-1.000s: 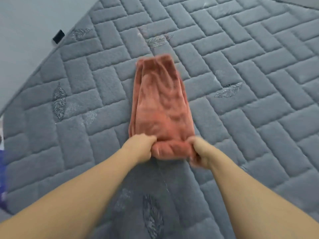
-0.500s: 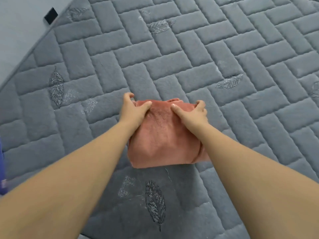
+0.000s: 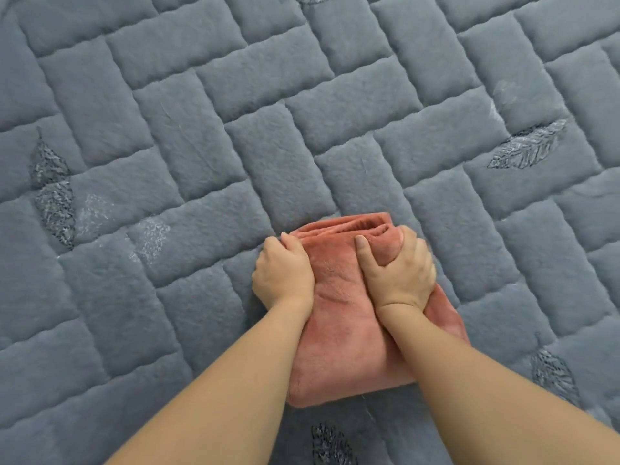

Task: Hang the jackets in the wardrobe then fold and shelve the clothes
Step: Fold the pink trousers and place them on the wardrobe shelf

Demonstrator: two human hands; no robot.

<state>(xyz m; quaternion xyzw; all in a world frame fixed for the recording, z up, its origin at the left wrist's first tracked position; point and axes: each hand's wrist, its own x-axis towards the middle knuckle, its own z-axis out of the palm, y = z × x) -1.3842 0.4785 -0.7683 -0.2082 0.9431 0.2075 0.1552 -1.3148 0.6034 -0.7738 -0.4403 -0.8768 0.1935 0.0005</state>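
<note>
Since the earlier frame: both hands have slid from the far edge onto the sides of the bundle, and the view has closed in.
Item: terracotta fleece garment [image 3: 339, 333], folded into a thick rectangular bundle, lying flat on a grey quilted bed cover [image 3: 188, 135] with stitched leaf motifs [image 3: 528, 146].
Left hand [image 3: 285, 275]: at the bundle's left far corner, fingers curled round its edge.
Right hand [image 3: 399, 273]: on the right far corner, thumb pressed into the top layer, fingers wrapped over the stacked fold ends.
</note>
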